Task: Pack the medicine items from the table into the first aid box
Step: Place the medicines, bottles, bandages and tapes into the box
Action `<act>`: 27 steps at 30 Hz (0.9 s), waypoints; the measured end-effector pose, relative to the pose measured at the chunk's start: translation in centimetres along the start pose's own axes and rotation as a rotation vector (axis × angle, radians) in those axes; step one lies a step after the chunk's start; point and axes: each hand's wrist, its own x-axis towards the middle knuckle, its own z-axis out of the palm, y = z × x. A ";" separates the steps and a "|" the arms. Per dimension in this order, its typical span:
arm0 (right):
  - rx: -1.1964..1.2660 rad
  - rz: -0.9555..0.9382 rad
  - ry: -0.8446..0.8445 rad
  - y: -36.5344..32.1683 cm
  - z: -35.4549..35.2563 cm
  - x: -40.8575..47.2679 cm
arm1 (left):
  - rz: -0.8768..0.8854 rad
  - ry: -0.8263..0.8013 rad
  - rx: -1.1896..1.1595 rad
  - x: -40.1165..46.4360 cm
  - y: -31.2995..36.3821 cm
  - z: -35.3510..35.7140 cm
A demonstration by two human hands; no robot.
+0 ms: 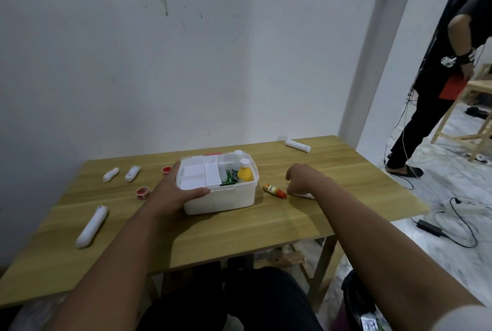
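The white first aid box (226,200) stands open at the middle of the wooden table (239,226). Inside it are a yellow bottle (245,174), a white bottle (236,168), a green packet and a white divider tray. My left hand (174,189) grips the box's left front corner, thumb along the rim. My right hand (302,179) rests to the right of the box, fingers curled down onto a small white item (303,194) on the table. A small orange bottle with a red cap (274,190) lies between the box and that hand.
Left of the box lie two short white rolls (111,174) (132,173), two red round tubs (142,192) (166,169) and a long white tube (91,226). Another white roll (297,146) lies at the far right edge. A person (436,85) stands at right; cables cross the floor.
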 end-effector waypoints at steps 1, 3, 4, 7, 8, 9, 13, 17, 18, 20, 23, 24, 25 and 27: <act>0.026 -0.021 0.028 -0.5 -0.1 0.1 | 0.002 -0.003 -0.003 0.0 0.0 0.1; 0.033 -0.075 0.054 -1.4 0.1 0.1 | 0.001 -0.002 -0.006 0.1 0.0 0.1; 0.007 -0.095 0.050 -1.9 0.3 0.0 | -0.002 -0.004 -0.009 0.2 -0.2 0.2; -0.103 -0.113 0.032 -2.9 1.3 -0.3 | 0.011 -0.002 -0.025 0.2 -0.4 0.5; -0.121 -0.114 0.035 -3.0 1.7 -0.3 | 0.012 0.001 -0.018 0.1 -0.6 0.6; -0.132 -0.114 0.041 -3.1 1.9 -0.4 | 0.010 -0.002 -0.016 0.0 -0.8 0.8; 0.058 -0.130 0.117 -3.0 -0.5 -0.4 | -0.027 -0.028 -0.008 0.3 -1.2 0.9; 0.425 -0.252 0.299 -5.8 -7.4 -1.6 | -0.019 -0.002 0.017 0.9 -0.6 -0.6; 0.480 -0.283 0.318 -6.5 -8.6 -2.1 | -0.016 -0.005 0.023 1.0 -0.6 -0.6; 0.511 -0.371 0.299 -7.9 -10.0 -2.9 | -0.010 -0.007 0.029 1.0 -0.6 -0.4; 0.339 -0.471 0.175 -10.6 -10.3 -3.7 | -0.019 0.013 0.020 0.8 -0.7 -0.1; 0.217 -0.489 0.158 -11.6 -9.8 -3.6 | -0.023 0.017 0.012 0.7 -0.7 0.0; 0.101 -0.502 0.151 -12.6 -9.1 -3.3 | -0.026 0.014 0.008 0.7 -0.9 0.1; -0.048 -0.496 0.139 -14.0 -7.6 -2.6 | -0.022 0.006 0.010 0.7 -1.0 0.1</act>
